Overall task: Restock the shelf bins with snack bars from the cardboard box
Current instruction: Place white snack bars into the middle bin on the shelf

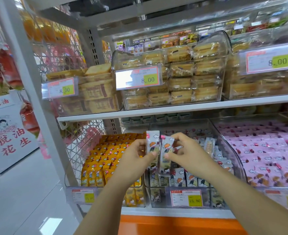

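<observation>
Judging by the thin glossy wrappers, these bars are light and a bit slick. The filling is probably brittle enough to crack under a hard squeeze. The safest hold looks like a light pinch across the flat middle, thumb on the printed face and fingers behind. The crimped ends would fold or slip.

That is the hold in use. The left hand (136, 155) pinches the left bar (152, 145) near its middle. The bar stands upright, its top end poking above the fingers. The right hand (187, 150) pinches the right bar (167, 150) the same way, leaning a little to the right. The two bars are just beside each other. Whether their edges touch, I cannot tell.

Both bars hang over the front half of the middle bin (179, 125), just above rows of matching grey-white bars standing on end. The bin's left front corner sits directly under the two bars. The yellow bin (75, 150) lies to the left and the pink bin (224, 131) to the right.

Dropping a bar in upright should take little force, but it needs a straight fit between its neighbours. The cardboard box is out of view.
</observation>
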### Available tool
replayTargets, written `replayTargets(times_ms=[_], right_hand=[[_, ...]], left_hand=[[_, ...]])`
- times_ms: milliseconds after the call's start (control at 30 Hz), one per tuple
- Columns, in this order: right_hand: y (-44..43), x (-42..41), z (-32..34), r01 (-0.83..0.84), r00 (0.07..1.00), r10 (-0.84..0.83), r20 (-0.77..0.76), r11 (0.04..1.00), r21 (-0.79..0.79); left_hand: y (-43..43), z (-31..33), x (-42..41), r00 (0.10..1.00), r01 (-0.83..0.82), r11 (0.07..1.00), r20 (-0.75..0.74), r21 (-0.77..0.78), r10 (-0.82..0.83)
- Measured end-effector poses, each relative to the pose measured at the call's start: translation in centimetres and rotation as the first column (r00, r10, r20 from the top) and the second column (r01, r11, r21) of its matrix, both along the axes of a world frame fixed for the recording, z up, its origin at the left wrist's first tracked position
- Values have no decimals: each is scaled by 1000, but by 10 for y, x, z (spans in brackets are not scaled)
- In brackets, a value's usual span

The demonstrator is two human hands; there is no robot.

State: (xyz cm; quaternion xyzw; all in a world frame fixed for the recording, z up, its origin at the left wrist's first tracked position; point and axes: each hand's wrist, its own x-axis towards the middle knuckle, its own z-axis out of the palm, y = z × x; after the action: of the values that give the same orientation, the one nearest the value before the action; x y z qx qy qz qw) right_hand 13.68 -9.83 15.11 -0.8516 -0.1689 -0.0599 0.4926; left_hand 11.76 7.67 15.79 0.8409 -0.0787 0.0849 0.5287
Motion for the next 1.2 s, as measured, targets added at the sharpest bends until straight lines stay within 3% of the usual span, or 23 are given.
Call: replayTargets(times_ms=[100, 167, 267, 400, 467, 567, 667, 933, 1000, 1067, 1133, 1200], right_hand=[[-1, 1, -9, 22, 1000, -21, 10, 975, -220], [-2, 1, -14, 48, 998, -31, 47, 907, -418], [-4, -1, -18, 101, 993, -38, 110, 748, -656], [-4, -4, -23, 102, 985, 54, 165, 590, -801], [-6, -5, -20, 83, 987, 59, 148, 601, -795], [-8, -3, -12, 95, 986, 29, 164, 708, -699], [-7, -1, -9, 85, 986, 30, 164, 757, -648], [-3, -4, -22, 46, 985, 94, 147, 670, -741], [-3, -5, -22, 15, 985, 119, 124, 661, -751], [-6, -4, -17, 10, 985, 113, 128, 713, -701], [-16, 0, -8, 135, 978, -3, 210, 775, -617], [-29, 4, -4, 300, 946, -143, 292, 731, -613]], left_hand=[[-2, -1, -5, 1000, -4, 996, 28, 89, 2], [-4, -3, -8, 998, 5, 954, 64, 300, -25], [-4, -12, -8, 994, -4, 827, 94, 562, -59], [-1, -26, -9, 988, -72, 539, 134, 839, -76], [-1, -30, -9, 989, -70, 494, 124, 867, -78], [-1, -31, -7, 991, -76, 472, 117, 878, -57], [-4, -33, -9, 993, -78, 428, 107, 900, -44], [-5, -46, -11, 997, -33, 329, 56, 944, -59], [-3, -46, -12, 997, -25, 343, 50, 939, -65], [-2, -46, -14, 997, -19, 399, 48, 917, -63], [-1, -42, -14, 996, -30, 458, 62, 889, -56], [0, -37, -12, 994, -63, 490, 100, 870, -49]])
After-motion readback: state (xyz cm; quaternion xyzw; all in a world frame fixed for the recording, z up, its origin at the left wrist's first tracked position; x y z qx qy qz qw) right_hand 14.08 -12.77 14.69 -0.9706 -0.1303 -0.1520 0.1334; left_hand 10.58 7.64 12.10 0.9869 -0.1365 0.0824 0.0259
